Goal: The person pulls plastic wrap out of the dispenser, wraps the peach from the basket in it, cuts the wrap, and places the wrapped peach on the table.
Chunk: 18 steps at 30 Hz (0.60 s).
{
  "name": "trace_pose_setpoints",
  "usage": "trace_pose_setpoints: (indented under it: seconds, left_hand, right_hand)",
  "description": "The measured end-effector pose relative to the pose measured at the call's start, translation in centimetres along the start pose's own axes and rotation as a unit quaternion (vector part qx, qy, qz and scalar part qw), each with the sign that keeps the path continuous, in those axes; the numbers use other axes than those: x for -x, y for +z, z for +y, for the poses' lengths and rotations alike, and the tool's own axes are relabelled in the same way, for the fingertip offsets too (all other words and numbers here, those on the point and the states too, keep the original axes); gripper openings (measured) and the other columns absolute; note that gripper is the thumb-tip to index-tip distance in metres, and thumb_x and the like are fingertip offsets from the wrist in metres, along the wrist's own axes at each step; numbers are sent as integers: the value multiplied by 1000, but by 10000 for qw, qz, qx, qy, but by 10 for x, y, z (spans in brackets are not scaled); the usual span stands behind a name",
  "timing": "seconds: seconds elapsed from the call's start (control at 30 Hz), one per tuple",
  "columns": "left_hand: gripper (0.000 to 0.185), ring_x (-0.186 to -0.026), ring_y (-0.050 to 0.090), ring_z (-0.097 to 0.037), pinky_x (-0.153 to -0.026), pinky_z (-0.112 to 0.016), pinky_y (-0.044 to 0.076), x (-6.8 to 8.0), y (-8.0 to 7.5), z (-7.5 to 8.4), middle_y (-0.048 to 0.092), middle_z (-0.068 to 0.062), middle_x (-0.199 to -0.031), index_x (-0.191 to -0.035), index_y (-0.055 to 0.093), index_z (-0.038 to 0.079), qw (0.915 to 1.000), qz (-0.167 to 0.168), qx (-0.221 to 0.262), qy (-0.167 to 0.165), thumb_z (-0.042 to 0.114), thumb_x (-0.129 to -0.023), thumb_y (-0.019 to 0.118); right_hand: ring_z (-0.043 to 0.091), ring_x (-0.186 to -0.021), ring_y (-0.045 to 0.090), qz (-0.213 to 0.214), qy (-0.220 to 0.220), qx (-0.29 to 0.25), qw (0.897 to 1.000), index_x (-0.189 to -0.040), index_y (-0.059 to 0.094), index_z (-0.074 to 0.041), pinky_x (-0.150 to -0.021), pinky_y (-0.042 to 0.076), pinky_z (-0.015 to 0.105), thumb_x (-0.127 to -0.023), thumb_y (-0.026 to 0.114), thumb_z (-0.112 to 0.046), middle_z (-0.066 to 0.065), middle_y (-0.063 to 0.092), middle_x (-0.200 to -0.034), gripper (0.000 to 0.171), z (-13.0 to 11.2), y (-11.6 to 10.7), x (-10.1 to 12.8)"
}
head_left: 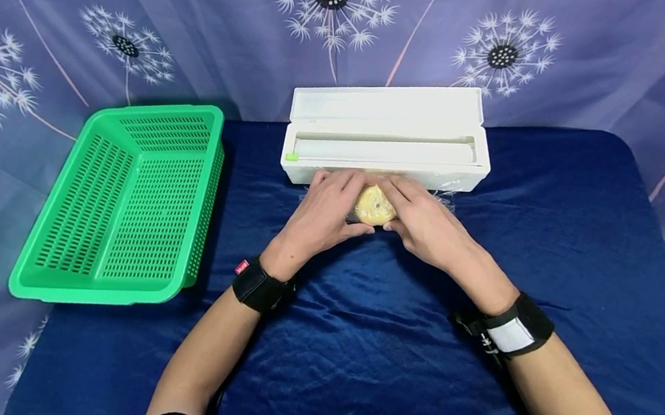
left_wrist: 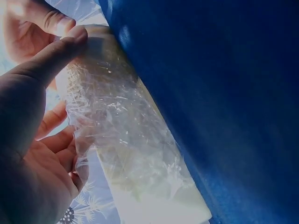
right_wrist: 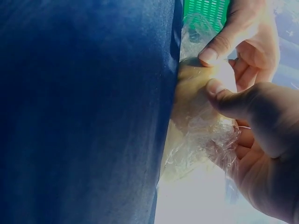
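Note:
A round yellow food item (head_left: 374,206) lies on the blue cloth just in front of the white cling-film dispenser box (head_left: 386,139). Clear cling film (left_wrist: 121,135) is drawn over it. My left hand (head_left: 325,208) cups it from the left, thumb (left_wrist: 51,56) pressed on the wrap. My right hand (head_left: 422,222) cups it from the right, thumb (right_wrist: 233,100) on the film (right_wrist: 201,135). Both hands curl around the wrapped item (right_wrist: 196,93), and most of it is hidden under the fingers.
A green perforated plastic basket (head_left: 126,206) stands at the left on the table. The dispenser's lid is open, showing the film roll (head_left: 381,150). Blue satin cloth (head_left: 366,346) covers the table; a floral curtain hangs behind.

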<state>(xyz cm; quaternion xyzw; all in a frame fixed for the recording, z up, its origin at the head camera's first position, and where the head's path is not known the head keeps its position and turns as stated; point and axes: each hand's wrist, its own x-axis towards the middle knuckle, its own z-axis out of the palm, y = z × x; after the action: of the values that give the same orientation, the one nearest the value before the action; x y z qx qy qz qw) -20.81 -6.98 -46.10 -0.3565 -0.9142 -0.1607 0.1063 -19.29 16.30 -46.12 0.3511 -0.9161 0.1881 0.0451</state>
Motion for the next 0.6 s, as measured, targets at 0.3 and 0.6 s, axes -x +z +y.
trace_pose_setpoints:
  seconds: [0.3, 0.6]
  left_hand:
    - [82, -131, 60, -25, -99, -44, 39, 1, -2, 1, 62, -7, -143, -149, 54, 12, 10000, 2, -4, 31, 48, -84, 90]
    - [83, -129, 60, -25, -95, -42, 39, 1, -3, 1, 63, -7, -142, -150, 54, 12, 10000, -55, 23, 37, 48, -84, 89]
  right_hand:
    - [45, -145, 45, 71, 116, -465, 9988, -158, 40, 8, -116, 41, 56, -94, 79, -3, 29, 46, -157, 76, 2, 1, 0]
    - [44, -147, 44, 56, 119, -694, 9975, -160, 39, 7, -116, 41, 57, -96, 79, -9, 29, 42, -160, 77, 6, 0, 1]
